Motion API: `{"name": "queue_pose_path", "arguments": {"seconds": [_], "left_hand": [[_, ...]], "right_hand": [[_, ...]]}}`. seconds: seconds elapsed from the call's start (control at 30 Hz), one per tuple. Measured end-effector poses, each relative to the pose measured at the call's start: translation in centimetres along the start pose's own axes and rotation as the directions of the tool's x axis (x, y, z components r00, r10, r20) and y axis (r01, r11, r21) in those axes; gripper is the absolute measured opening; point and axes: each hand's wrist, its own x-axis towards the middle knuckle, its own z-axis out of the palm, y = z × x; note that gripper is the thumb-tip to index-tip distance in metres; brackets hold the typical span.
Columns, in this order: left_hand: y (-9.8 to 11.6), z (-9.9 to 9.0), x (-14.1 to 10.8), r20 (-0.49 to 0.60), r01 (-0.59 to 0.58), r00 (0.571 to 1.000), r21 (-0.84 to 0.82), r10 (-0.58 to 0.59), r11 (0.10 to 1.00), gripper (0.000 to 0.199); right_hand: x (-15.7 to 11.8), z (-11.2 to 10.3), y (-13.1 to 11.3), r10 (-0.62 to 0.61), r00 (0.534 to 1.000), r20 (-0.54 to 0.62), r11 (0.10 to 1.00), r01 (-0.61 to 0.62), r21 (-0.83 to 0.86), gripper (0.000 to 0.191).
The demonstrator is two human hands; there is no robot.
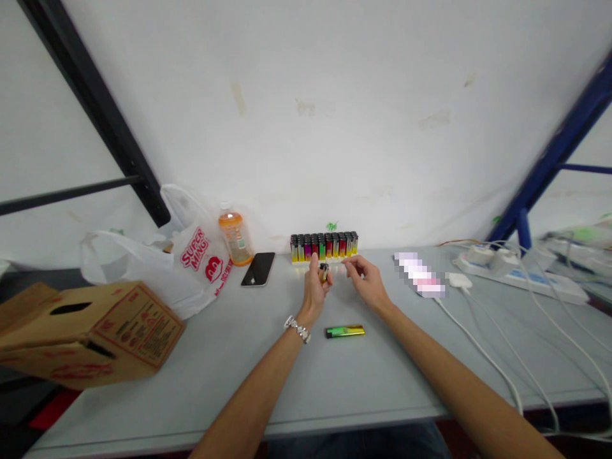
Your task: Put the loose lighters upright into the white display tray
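Note:
My left hand (314,288) is closed around a lighter (324,271), whose dark top end sticks up past the fingers. A silver bracelet hangs at that wrist. To its right, my right hand (366,279) has its thumb and forefinger pinched together; anything between them is too small to make out. Just behind both hands stands a tray of several upright lighters (325,245), multicoloured with black tops. Nearer to me, a larger green and yellow lighter (345,331) lies flat on the grey table (382,389), between my forearms.
At left are a cardboard box (129,328), a white plastic bag (191,280), an orange drink bottle (236,239) and a dark phone (258,269). On the right, a pixelated device (419,275), a white charger (459,282), cables and a power strip (530,277) lie before the wall.

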Motion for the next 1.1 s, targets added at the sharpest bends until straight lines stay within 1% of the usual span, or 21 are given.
{"name": "queue_pose_path", "arguments": {"seconds": [0.1,0.2,0.33,0.47,0.57,0.63,0.7,0.77,0.8,0.9,0.97,1.0,1.07,1.1], "left_hand": [[-0.2,0.1,0.2,-0.021,-0.03,0.999,0.038,0.031,0.999,0.071],[-0.4,0.2,0.3,-0.074,-0.046,0.996,0.075,0.052,0.996,0.06],[-0.6,0.2,0.6,-0.122,-0.064,0.99,0.068,0.072,0.996,0.047],[-1.0,0.2,0.9,-0.058,-0.062,0.996,0.041,0.064,0.997,0.048],[-1.6,0.4,1.0,-0.007,-0.148,0.989,0.014,0.149,0.989,0.056],[-1.9,0.5,1.0,0.036,-0.223,0.975,0.058,0.221,0.973,0.063],[-2.3,0.7,0.9,0.087,-0.263,0.963,0.121,0.254,0.957,0.068],[-2.7,1.0,0.9,0.124,-0.262,0.962,0.16,0.244,0.952,0.07],[-2.9,1.1,0.9,0.134,-0.25,0.964,0.17,0.229,0.953,0.068],[-3.6,1.2,1.1,0.143,-0.222,0.971,0.227,0.193,0.948,0.062],[-3.9,1.0,1.2,0.144,-0.25,0.966,0.333,0.213,0.909,0.056],[-3.9,0.8,1.3,0.147,-0.282,0.959,0.411,0.242,0.867,0.053],[-3.9,0.5,1.3,0.178,-0.365,0.929,0.569,0.323,0.736,0.053],[-3.8,0.3,1.3,0.221,-0.415,0.906,0.628,0.361,0.658,0.053]], "right_hand": [[0.0,0.0,0.0,0.01,1.0,0.01,1.0,-0.01,-0.005,0.029],[0.0,0.0,0.1,0.02,1.0,0.022,1.0,-0.02,-0.014,0.028],[-0.1,0.2,0.1,0.011,0.999,0.039,1.0,-0.011,0.003,0.029],[-0.5,0.5,-0.9,0.008,0.997,0.082,0.999,-0.011,0.042,0.032],[-0.9,0.8,-1.8,0.042,0.994,0.098,0.997,-0.048,0.056,0.034],[-1.0,1.0,-1.9,0.068,0.997,0.04,0.996,-0.07,0.05,0.037],[-1.0,1.1,-1.7,0.088,0.995,-0.041,0.995,-0.086,0.049,0.037],[-0.9,1.0,-1.2,0.101,0.992,-0.075,0.992,-0.095,0.087,0.034],[-0.8,0.9,-1.0,0.115,0.991,-0.069,0.986,-0.106,0.128,0.033],[-0.4,0.4,-0.6,0.189,0.982,-0.001,0.944,-0.181,0.276,0.035],[0.0,-0.4,-0.4,0.219,0.976,0.01,0.921,-0.21,0.329,0.037],[0.3,-0.9,-0.3,0.216,0.976,-0.01,0.921,-0.2,0.335,0.038],[1.0,-2.1,0.2,0.184,0.979,-0.088,0.939,-0.148,0.311,0.039],[1.5,-2.7,0.5,0.16,0.979,-0.124,0.953,-0.12,0.278,0.039]]}}
